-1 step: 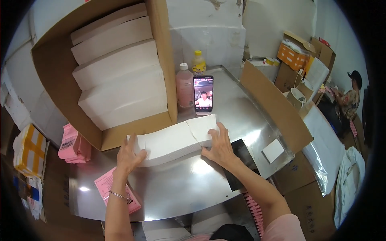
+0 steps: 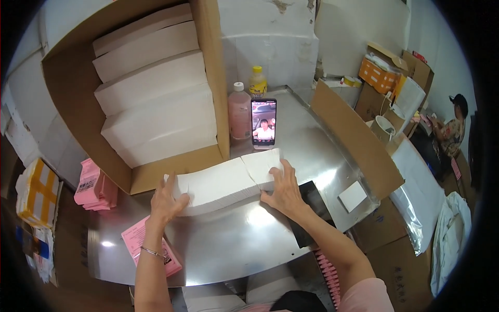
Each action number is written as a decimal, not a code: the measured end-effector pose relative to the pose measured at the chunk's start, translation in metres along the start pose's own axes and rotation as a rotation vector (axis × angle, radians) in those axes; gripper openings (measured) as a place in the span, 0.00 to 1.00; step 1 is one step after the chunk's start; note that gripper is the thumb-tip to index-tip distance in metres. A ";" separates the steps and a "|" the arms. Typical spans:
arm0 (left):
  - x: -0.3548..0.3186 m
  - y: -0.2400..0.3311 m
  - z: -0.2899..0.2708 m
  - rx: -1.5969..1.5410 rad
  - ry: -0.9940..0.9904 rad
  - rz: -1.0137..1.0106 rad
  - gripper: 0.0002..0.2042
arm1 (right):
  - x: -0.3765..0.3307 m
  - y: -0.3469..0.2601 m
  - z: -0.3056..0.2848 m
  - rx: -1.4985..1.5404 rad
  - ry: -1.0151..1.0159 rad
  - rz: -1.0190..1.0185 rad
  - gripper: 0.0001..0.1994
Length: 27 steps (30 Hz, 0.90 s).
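A long white stack of folded paper (image 2: 223, 182) lies on the shiny metal table (image 2: 249, 244), with a split line across it near its right end. My left hand (image 2: 167, 200) grips the stack's left end, a thin bracelet on the wrist. My right hand (image 2: 283, 190) presses on the right end with its fingers spread over the top and front. Just behind the stack stands a big open cardboard box (image 2: 213, 78) on its side, filled with several similar white stacks.
A phone (image 2: 263, 124) stands upright behind the stack, with a pink bottle (image 2: 239, 112) and a yellow-capped bottle (image 2: 257, 80) beside it. A pink leaflet (image 2: 143, 244), pink packs (image 2: 93, 187), a black flat object (image 2: 306, 208) and a cardboard wall (image 2: 353, 140) surround me. Another person (image 2: 455, 125) sits far right.
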State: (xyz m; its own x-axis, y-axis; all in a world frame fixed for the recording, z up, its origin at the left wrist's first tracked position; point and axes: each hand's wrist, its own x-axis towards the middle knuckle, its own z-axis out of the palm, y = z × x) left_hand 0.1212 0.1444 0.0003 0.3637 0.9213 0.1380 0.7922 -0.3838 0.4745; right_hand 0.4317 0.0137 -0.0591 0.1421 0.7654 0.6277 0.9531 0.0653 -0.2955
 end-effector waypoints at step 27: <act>-0.006 -0.031 0.002 -0.535 -0.021 -0.170 0.43 | 0.031 0.050 0.000 -0.053 -0.287 0.555 0.24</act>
State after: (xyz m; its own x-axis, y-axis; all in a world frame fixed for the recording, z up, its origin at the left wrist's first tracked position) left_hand 0.0954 0.1506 -0.0165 0.2670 0.9637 0.0065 0.4834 -0.1398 0.8642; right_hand 0.4836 0.0409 -0.0542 0.5492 0.8182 0.1699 0.7708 -0.4175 -0.4812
